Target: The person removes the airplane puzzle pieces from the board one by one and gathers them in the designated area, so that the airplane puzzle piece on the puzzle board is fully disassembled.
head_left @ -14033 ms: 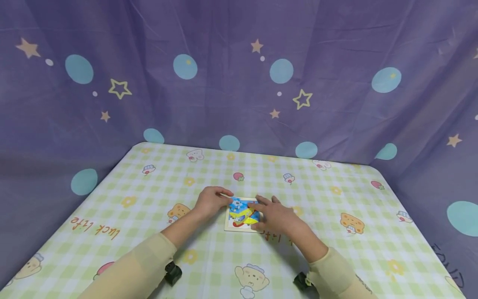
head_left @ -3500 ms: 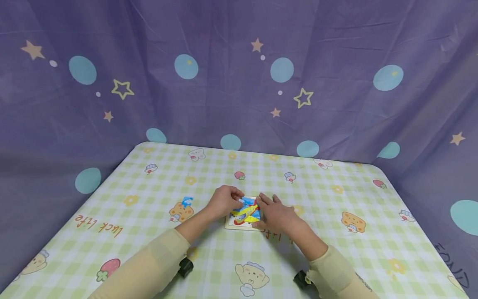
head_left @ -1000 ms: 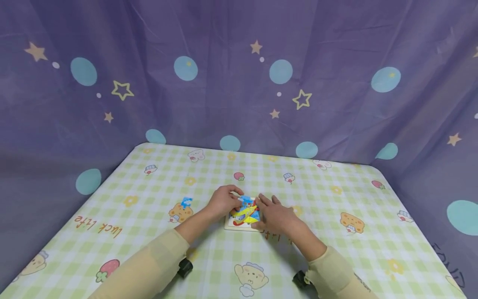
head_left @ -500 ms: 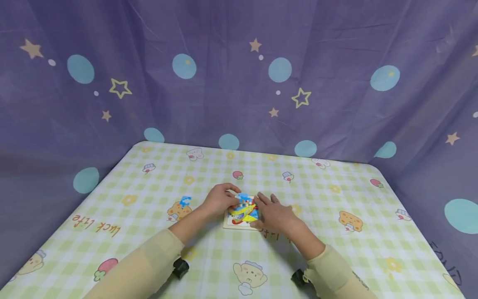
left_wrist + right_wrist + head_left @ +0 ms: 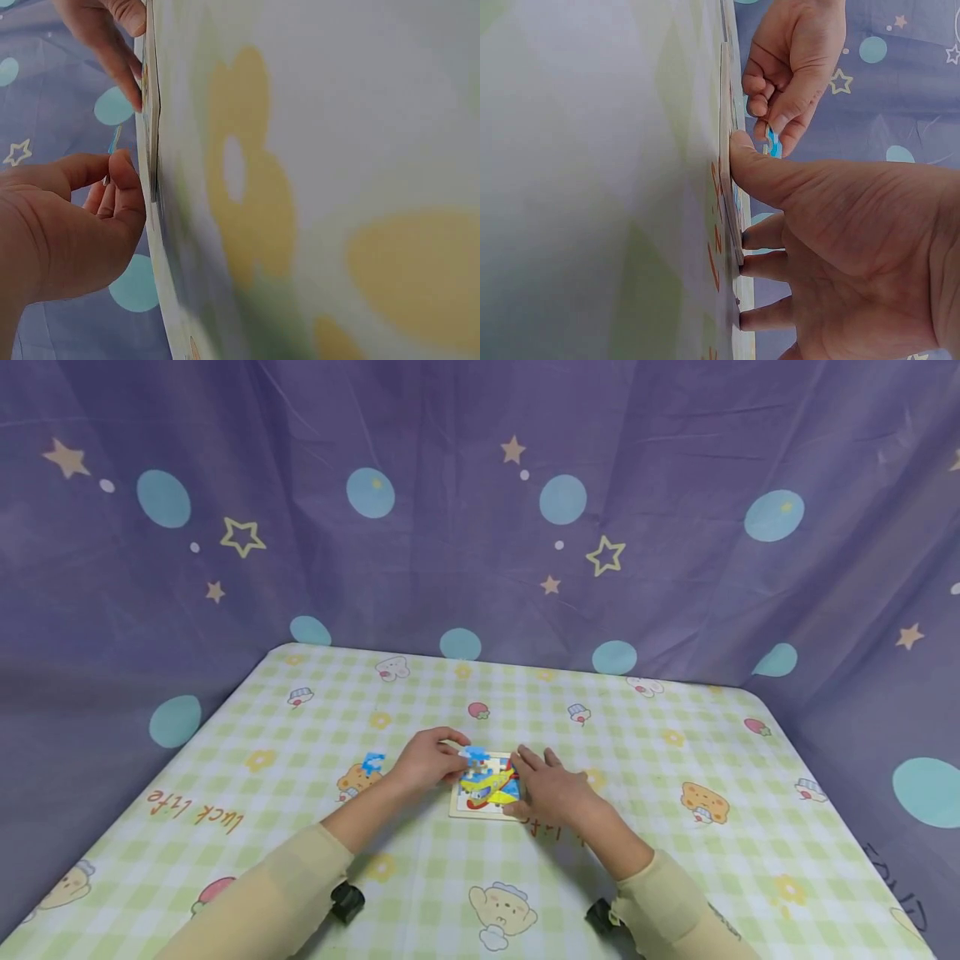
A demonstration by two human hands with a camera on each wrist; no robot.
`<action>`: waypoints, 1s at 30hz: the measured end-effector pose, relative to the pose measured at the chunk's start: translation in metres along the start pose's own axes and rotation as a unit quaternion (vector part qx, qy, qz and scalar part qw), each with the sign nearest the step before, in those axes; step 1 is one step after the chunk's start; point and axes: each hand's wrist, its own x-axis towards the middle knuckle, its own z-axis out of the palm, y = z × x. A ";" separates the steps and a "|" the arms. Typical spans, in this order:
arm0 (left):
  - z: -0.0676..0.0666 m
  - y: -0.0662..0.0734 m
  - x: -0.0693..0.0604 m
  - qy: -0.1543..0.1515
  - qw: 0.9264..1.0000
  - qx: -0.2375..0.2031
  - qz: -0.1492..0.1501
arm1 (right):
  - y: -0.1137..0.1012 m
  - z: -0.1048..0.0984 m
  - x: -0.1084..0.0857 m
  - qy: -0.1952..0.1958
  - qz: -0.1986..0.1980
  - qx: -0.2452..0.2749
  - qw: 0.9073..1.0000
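Beneath the puzzle, green-checked cloth; beyond, a purple starry curtain.

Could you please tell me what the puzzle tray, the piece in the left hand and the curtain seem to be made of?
Tray: probably thin wood or fibreboard, matte; its border is pale and plain.
Piece: perhaps printed wood or card; it looks thin and flat, with a blue-and-white face.
Curtain: likely thin cloth, faintly sheeny; it hangs in soft folds with creases.
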 end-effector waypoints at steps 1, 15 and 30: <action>-0.001 -0.001 0.000 0.001 1.000 0.003 0.001 | 0.000 0.000 0.000 0.001 -0.001 0.000 1.000; -0.022 -0.010 -0.004 0.022 1.000 0.010 -0.016 | 0.000 0.001 0.000 0.001 -0.004 -0.001 1.000; -0.050 -0.017 -0.013 0.022 0.999 0.025 -0.015 | 0.001 0.002 0.001 0.008 -0.005 -0.002 1.000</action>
